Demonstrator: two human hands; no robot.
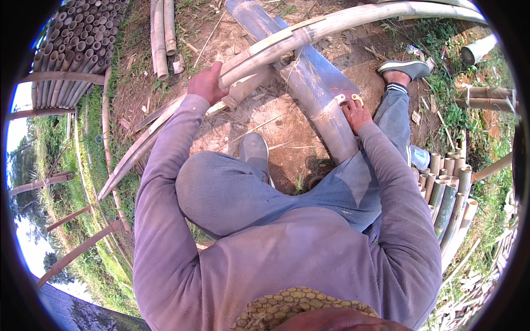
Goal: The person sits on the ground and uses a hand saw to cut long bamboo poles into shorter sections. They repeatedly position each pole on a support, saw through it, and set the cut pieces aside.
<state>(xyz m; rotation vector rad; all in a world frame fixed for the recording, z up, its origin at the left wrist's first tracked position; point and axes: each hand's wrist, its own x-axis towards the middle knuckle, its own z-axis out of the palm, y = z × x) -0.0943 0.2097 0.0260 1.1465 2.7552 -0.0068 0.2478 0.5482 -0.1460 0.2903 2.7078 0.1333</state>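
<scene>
A long pale bamboo pole (309, 34) lies across a thick bamboo trunk (312, 99) in front of me. My left hand (205, 85) is closed round the pole, to the left of where the two cross. My right hand (356, 115) is closed on the cream handle (358, 100) of a handsaw. Its broad bluish blade (329, 70) runs away from me beside the trunk and passes under the pole. Whether the teeth touch bamboo I cannot tell. The trunk's near end reaches my right thigh.
Bamboo lengths (160, 41) lie on the ground at the far left, near a rack of stacked bamboo tubes (74, 47). Upright cut tubes (444, 190) stand at my right. A bamboo rail fence (83, 251) borders the left side. My shod feet (255, 151) flank the trunk.
</scene>
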